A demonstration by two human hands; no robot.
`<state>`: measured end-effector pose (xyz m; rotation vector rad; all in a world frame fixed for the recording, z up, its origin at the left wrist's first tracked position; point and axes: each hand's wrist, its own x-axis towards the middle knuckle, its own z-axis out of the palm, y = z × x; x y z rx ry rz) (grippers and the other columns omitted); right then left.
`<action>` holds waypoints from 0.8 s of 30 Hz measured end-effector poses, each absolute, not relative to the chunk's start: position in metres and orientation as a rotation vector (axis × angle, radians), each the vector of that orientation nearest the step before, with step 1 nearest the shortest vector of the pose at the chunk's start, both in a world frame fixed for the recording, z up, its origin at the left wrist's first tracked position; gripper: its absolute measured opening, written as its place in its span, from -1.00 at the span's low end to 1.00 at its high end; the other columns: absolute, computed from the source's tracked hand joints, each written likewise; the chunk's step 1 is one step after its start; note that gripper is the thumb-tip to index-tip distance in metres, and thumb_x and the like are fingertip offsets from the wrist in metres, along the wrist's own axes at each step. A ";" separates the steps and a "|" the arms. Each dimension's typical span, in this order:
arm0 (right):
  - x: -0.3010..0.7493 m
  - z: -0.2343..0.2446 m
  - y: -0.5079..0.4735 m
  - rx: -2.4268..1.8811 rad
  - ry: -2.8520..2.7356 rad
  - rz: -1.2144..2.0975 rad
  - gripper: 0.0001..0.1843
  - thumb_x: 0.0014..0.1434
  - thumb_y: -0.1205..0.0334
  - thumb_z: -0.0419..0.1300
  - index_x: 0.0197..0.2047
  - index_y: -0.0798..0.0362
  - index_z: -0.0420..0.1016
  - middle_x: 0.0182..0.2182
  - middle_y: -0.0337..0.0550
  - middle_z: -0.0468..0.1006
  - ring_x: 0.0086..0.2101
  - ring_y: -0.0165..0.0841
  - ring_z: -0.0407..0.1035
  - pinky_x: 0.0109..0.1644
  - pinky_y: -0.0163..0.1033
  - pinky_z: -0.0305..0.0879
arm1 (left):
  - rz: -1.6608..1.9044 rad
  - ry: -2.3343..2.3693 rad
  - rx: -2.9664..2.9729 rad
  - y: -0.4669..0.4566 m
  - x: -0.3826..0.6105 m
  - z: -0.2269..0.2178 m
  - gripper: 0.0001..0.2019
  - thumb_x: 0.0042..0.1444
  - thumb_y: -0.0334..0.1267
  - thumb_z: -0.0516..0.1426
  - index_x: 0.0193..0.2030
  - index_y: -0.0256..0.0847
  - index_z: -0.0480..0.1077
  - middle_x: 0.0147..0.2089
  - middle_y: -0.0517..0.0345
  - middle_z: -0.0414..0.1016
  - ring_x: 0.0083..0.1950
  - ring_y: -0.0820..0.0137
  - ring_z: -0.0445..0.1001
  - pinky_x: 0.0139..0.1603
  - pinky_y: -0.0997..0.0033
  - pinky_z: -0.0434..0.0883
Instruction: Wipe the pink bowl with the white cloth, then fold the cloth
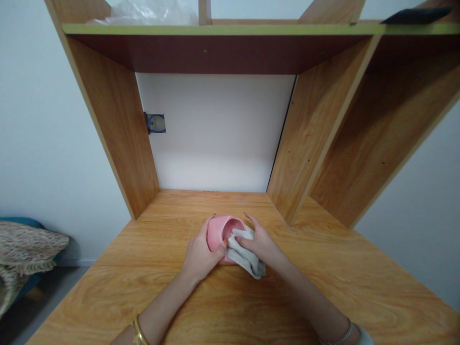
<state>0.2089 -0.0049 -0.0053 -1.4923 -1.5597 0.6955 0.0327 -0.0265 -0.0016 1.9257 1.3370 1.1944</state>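
Note:
A pink cup [220, 231] is tipped on its side on the wooden desk [151, 268], its mouth facing right. My left hand [199, 254] is wrapped round the cup's left side and holds it. My right hand [261, 242] grips a grey-white cloth [245, 256], and its fingers press part of the cloth into the cup's mouth. The rest of the cloth hangs down toward the desk below my right hand.
The desk has wooden side panels [118, 129] left and right and a shelf [223, 29] overhead with a clear plastic bag [143, 12] on it. A wall socket [155, 123] sits in the white back wall. A patterned fabric [25, 249] lies at far left.

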 end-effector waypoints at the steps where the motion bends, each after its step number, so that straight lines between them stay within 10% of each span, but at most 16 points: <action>1: 0.209 -0.004 -0.006 -1.493 -1.577 0.680 -0.15 -0.23 0.26 0.24 0.17 0.16 0.08 -0.17 -0.01 0.48 -0.29 -0.27 0.40 -0.21 -0.18 0.31 | 1.175 1.356 1.940 -0.028 0.033 0.000 -0.36 -0.05 -0.16 0.09 0.20 -0.26 0.06 0.03 -0.06 0.37 -0.02 0.18 0.37 0.04 0.19 0.25; 7: 0.211 0.000 -0.012 -1.436 -1.738 0.697 -0.18 -0.14 0.31 0.18 0.22 0.02 0.02 -0.27 -0.13 0.53 -0.41 -0.34 0.41 -0.30 -0.25 0.30 | 1.072 1.313 2.010 -0.032 0.031 0.009 -0.36 -0.10 -0.19 0.09 0.20 -0.22 0.11 -0.02 -0.01 0.42 -0.05 0.18 0.39 0.01 0.22 0.27; 13: 0.211 -0.006 -0.012 -1.281 -1.735 0.706 -0.32 -0.07 0.36 0.08 0.18 0.04 0.10 -0.02 -0.08 0.40 -0.05 -0.28 0.30 0.04 -0.15 0.17 | 1.116 1.286 2.009 -0.031 0.029 0.007 -0.34 -0.02 -0.07 0.06 0.23 -0.26 0.06 -0.11 -0.02 0.45 -0.03 0.18 0.38 0.02 0.22 0.26; 24: 0.204 -0.011 -0.006 -1.258 -1.313 0.785 -0.41 -0.06 0.28 0.04 0.09 0.11 0.09 -0.11 -0.04 0.43 -0.18 -0.30 0.38 -0.07 -0.17 0.29 | 1.229 1.080 1.724 -0.030 0.039 -0.004 -0.12 0.01 0.02 0.11 0.30 -0.23 -0.34 -0.05 -0.04 0.40 -0.15 0.26 0.44 -0.13 0.29 0.36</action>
